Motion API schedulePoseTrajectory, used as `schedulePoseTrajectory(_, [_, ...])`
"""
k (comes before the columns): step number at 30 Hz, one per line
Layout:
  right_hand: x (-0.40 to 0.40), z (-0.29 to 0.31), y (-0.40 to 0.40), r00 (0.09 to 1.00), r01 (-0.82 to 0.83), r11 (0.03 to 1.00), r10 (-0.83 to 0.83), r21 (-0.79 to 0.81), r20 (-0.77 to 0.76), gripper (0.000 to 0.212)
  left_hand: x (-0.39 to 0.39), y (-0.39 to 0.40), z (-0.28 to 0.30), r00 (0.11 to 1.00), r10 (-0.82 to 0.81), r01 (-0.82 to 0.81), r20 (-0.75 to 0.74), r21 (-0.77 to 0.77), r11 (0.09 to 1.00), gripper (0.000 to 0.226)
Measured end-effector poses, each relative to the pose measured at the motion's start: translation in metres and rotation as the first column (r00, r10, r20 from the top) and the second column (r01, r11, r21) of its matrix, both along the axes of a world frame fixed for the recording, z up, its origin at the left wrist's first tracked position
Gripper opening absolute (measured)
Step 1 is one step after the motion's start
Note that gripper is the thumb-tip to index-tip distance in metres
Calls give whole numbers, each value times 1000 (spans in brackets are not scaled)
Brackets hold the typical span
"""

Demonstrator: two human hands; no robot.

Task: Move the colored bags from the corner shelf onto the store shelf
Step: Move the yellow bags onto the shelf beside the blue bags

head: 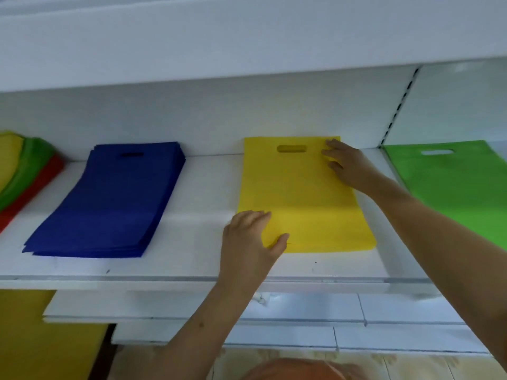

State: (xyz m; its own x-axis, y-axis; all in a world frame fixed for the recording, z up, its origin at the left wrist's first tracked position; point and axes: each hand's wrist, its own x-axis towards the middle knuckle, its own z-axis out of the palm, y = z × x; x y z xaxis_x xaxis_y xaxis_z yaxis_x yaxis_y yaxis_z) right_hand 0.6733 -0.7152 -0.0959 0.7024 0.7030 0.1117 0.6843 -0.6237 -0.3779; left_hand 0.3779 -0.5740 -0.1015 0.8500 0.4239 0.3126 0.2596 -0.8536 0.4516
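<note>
A flat yellow bag (299, 198) with a cut-out handle lies on the white store shelf (197, 242), its handle end toward the back wall. My left hand (251, 239) rests on the bag's near left corner, fingers spread and thumb on the fabric. My right hand (347, 165) lies flat on the bag's far right edge beside the handle hole. To the left sits a stack of blue bags (109, 201). A green bag (452, 185) lies to the right.
At the far left a pile of yellow, green and red bags (24, 176) overlaps the shelf end. Another white shelf (247, 48) hangs overhead. Lower white shelves (384, 311) step out below, with a yellow surface (33, 338) at bottom left.
</note>
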Motion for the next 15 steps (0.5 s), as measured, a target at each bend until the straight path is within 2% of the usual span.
schedulePoseTrajectory(3, [2, -2, 2, 1000, 19, 1000, -19, 14, -11, 39, -1, 1, 4, 982, 49, -45, -180, 30, 999, 83])
schedulePoseTrajectory(7, [-6, 5, 7, 987, 140, 990, -141, -14, -79, 45, 3, 1, 11, 937, -41, -56, -348, -262, 963, 113])
schedulePoseTrajectory(11, [-16, 14, 12, 975, 192, 981, -187, 37, -120, 33, 5, 1, 17, 894, -80, -45, -440, -265, 963, 118])
schedulePoseTrajectory(15, [-20, 18, 13, 961, 243, 969, -247, -45, -127, 38, 4, 6, 19, 882, -92, -21, -463, -232, 972, 104])
